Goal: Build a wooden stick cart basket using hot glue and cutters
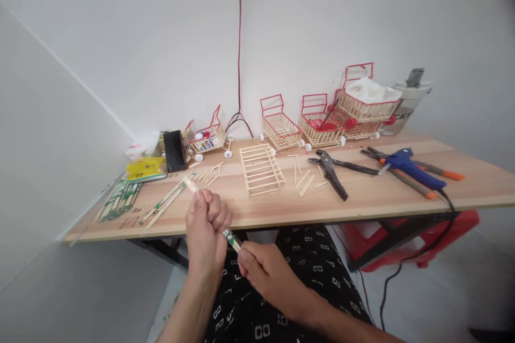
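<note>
At seven o'clock from the slatted frame (262,170), our left hand (207,225) and right hand (269,276) gripped wrapped chopsticks (232,239), seemingly mid-unwrapping, which appeared to call for steady, opposed pulling.

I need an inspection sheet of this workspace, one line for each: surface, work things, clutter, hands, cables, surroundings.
Surface: wooden table, dark marks near its left end.
Work things: held sticks, wrapped; slatted frame; loose sticks.
Clutter: black pliers; glue gun over orange-handled pliers; phone; carts along the rear.
Hands: left hand and right hand both closed around the held sticks.
Cables: red-black cable behind the table; glue gun's cord over the front edge.
Surroundings: pale walls; red stool underneath.
</note>
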The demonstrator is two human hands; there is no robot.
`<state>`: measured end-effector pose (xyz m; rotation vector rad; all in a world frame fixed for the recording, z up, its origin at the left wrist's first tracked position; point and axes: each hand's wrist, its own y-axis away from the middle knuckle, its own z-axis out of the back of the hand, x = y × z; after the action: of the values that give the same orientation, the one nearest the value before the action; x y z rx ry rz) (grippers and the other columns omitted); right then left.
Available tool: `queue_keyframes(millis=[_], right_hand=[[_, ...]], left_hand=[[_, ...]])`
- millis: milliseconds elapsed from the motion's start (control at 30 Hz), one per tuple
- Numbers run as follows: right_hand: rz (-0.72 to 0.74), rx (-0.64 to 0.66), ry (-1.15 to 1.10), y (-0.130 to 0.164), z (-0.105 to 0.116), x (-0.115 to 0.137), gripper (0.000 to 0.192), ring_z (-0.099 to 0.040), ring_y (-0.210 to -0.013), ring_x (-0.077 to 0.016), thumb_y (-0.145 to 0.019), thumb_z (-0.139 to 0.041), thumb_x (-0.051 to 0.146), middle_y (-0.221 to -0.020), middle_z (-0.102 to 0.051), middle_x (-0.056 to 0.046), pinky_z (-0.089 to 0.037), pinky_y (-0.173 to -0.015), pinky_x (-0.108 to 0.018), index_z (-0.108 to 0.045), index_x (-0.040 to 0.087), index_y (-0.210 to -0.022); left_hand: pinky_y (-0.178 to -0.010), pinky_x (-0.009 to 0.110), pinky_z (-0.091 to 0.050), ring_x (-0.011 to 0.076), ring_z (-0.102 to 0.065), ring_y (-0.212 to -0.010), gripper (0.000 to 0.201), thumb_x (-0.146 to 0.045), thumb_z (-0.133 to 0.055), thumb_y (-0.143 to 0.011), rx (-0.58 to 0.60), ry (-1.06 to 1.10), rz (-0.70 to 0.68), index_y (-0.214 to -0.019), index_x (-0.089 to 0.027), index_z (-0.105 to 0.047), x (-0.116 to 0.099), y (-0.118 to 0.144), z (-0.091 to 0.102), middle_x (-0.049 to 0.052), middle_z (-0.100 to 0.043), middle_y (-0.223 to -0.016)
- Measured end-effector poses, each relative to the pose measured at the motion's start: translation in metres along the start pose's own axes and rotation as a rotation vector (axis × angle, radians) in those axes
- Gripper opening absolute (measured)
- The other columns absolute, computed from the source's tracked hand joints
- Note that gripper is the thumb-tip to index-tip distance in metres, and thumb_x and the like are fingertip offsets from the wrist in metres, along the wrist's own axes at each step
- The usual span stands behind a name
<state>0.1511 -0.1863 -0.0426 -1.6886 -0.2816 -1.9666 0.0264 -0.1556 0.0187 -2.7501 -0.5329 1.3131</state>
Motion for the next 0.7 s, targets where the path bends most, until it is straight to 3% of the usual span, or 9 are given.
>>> queue_keyframes(millis=[100, 167, 267, 333, 400, 467, 533, 600, 700], right_hand=[[-0.01, -0.057, -0.095, 0.0, -0.005, -0.004, 0.042, -0.04, -0.053, -0.0092, -0.103, -0.037, 0.043, -0.058, -0.042, 0.005, -0.033, -0.056, -0.023, -0.045, 0.02, -0.069], [-0.03, -0.011, -0.087, 0.0, 0.001, -0.006, 0.042, -0.043, -0.052, -0.0097, -0.103, -0.036, 0.043, -0.057, -0.046, 0.005, -0.035, -0.056, -0.023, -0.048, 0.02, -0.07], [-0.062, 0.103, 0.057, -0.001, 0.021, -0.003, 0.035, -0.057, -0.062, -0.0129, -0.1, -0.043, 0.035, -0.066, -0.062, 0.0, -0.041, -0.063, -0.024, -0.06, 0.018, -0.075], [-0.076, 0.049, 0.181, 0.0, 0.038, 0.003, 0.021, -0.062, -0.074, -0.0156, -0.094, -0.055, 0.032, -0.079, -0.069, -0.002, -0.043, -0.07, -0.026, -0.068, 0.018, -0.085], [-0.073, -0.085, 0.184, 0.003, 0.052, 0.011, 0.02, -0.062, -0.075, -0.0158, -0.09, -0.062, 0.033, -0.085, -0.07, -0.002, -0.044, -0.069, -0.026, -0.07, 0.019, -0.102], [-0.013, -0.17, 0.124, 0.005, 0.06, 0.019, 0.027, -0.06, -0.071, -0.0142, -0.091, -0.06, 0.034, -0.084, -0.068, -0.001, -0.044, -0.064, -0.024, -0.067, 0.02, -0.113], [0.093, -0.194, 0.09, 0.007, 0.063, 0.025, 0.021, -0.058, -0.069, -0.0129, -0.096, -0.054, 0.034, -0.081, -0.066, -0.001, -0.043, -0.064, -0.023, -0.068, 0.02, -0.103], [0.194, -0.213, 0.093, 0.009, 0.064, 0.028, 0.026, -0.057, -0.067, -0.0115, -0.099, -0.048, 0.032, -0.076, -0.062, 0.0, -0.042, -0.064, -0.023, -0.066, 0.019, -0.087], [0.261, -0.333, 0.085, 0.013, 0.07, 0.031, 0.033, -0.05, -0.059, -0.0096, -0.103, -0.043, 0.03, -0.068, -0.054, 0.002, -0.038, -0.058, -0.023, -0.062, 0.02, -0.077]], left_hand=[[-0.038, 0.017, -0.019, 0.0052, -0.014, -0.042, 0.035, -0.042, -0.059, -0.094, 0.023, -0.044, 0.08, -0.071, -0.019, -0.046, 0.021, 0.02, -0.008, -0.01, -0.022, -0.052], [-0.04, 0.018, -0.02, 0.0057, -0.016, -0.042, 0.037, -0.045, -0.056, -0.095, 0.023, -0.098, 0.085, -0.071, -0.019, -0.046, 0.03, 0.026, -0.005, -0.01, -0.023, -0.052], [-0.042, 0.02, -0.021, 0.0068, -0.021, -0.044, 0.039, -0.049, -0.05, -0.097, 0.071, -0.282, 0.106, -0.072, -0.019, -0.047, 0.03, 0.029, 0.011, -0.009, -0.025, -0.053], [-0.045, 0.021, -0.023, 0.0077, -0.026, -0.046, 0.04, -0.051, -0.046, -0.098, 0.144, -0.519, 0.08, -0.075, -0.019, -0.05, 0.022, 0.03, 0.024, -0.008, -0.028, -0.053], [-0.051, 0.022, -0.026, 0.0087, -0.033, -0.052, 0.041, -0.05, -0.043, -0.1, 0.309, -0.805, 0.057, -0.077, -0.017, -0.054, 0.014, 0.034, 0.033, -0.006, -0.036, -0.056], [-0.055, 0.023, -0.028, 0.0096, -0.038, -0.057, 0.041, -0.047, -0.039, -0.101, 0.557, -0.998, 0.107, -0.08, -0.017, -0.055, 0.009, 0.039, 0.038, -0.004, -0.042, -0.062], [-0.058, 0.024, -0.028, 0.0097, -0.04, -0.059, 0.039, -0.044, -0.035, -0.103, 0.779, -1.073, 0.206, -0.083, -0.018, -0.054, 0.007, 0.044, 0.038, -0.003, -0.045, -0.066], [-0.06, 0.024, -0.029, 0.0098, -0.04, -0.06, 0.037, -0.041, -0.032, -0.104, 0.868, -1.117, 0.254, -0.083, -0.018, -0.053, 0.007, 0.046, 0.039, -0.004, -0.046, -0.069], [-0.062, 0.024, -0.029, 0.0104, -0.042, -0.063, 0.036, -0.039, -0.032, -0.104, 0.838, -1.197, 0.166, -0.081, -0.019, -0.051, 0.005, 0.046, 0.042, -0.003, -0.046, -0.07]])
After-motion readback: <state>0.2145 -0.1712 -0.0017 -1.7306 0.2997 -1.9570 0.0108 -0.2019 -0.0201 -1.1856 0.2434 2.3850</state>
